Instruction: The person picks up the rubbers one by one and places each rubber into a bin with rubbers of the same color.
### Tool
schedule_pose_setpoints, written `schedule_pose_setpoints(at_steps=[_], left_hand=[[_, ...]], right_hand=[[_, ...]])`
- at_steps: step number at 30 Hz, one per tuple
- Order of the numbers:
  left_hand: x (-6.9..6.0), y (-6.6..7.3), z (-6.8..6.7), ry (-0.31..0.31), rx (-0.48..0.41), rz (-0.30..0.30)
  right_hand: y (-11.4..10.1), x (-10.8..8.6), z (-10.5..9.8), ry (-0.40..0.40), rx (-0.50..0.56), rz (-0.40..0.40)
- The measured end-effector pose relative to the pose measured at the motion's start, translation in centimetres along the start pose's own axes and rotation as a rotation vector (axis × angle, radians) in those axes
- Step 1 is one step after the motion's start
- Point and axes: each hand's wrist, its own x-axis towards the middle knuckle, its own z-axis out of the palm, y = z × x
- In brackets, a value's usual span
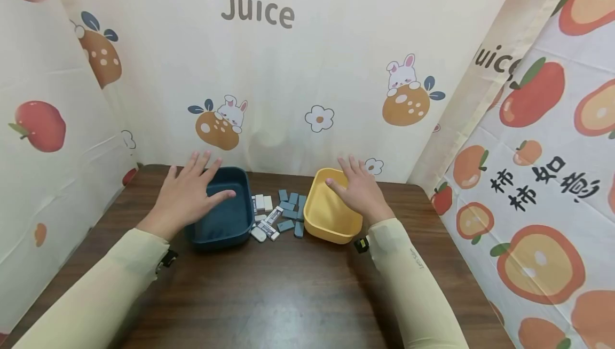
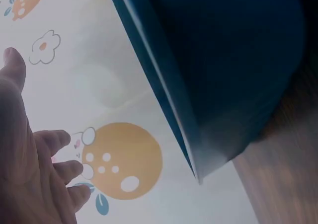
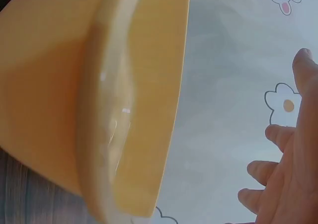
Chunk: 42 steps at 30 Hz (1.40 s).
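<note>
My left hand (image 1: 184, 194) hovers over the left side of a dark blue bin (image 1: 226, 239), fingers spread and holding nothing. Over the right side of a yellow bin (image 1: 331, 234) is my right hand (image 1: 360, 191), its fingers straight and thumb apart. Between the two bins lie several white erasers (image 1: 258, 234), some with printed sleeves, beside several blue-grey blocks (image 1: 285, 225). The left wrist view shows the blue bin's wall (image 2: 223, 85) close by, with the fingers apart from it. In the right wrist view the yellow bin's rim (image 3: 109, 110) stands clear of the fingers.
Everything stands on a dark wooden table (image 1: 269, 295). A printed curtain (image 1: 288, 71) hangs behind its far edge, and similar fruit-patterned cloth panels (image 1: 552, 189) flank it on both sides.
</note>
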Motion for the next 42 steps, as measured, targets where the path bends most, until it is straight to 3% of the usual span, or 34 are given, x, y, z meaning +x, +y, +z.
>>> schedule_pose_setpoints(at_steps=[8, 12, 17, 24, 35, 39, 42], left_hand=[[-0.6, -1.6, 0.2, -0.035, -0.004, -0.007], [-1.2, -2.7, 0.5, -0.113, -0.033, -0.020], [-2.3, -4.0, 1.1, -0.238, -0.105, -0.039], [-3.0, -4.3, 1.2, -0.279, -0.157, -0.019], [-3.2, -4.2, 0.8, -0.303, -0.113, -0.009], [-3.2, -4.3, 0.6, -0.312, -0.113, -0.013], [-3.1, -4.4, 0.4, -0.329, -0.136, -0.024]], right_hand=[[-1.7, 0.5, 0.2, -0.035, 0.035, -0.045], [-3.3, 1.0, 0.3, -0.067, 0.013, -0.095], [-6.6, 1.9, 0.1, -0.141, 0.018, -0.166], [-11.4, 3.8, 0.3, -0.248, -0.046, -0.242], [-16.2, 6.4, 4.6, -0.393, -0.195, -0.301], [-17.5, 7.1, 6.4, -0.454, -0.188, -0.342], [-18.1, 7.6, 7.7, -0.481, -0.155, -0.328]])
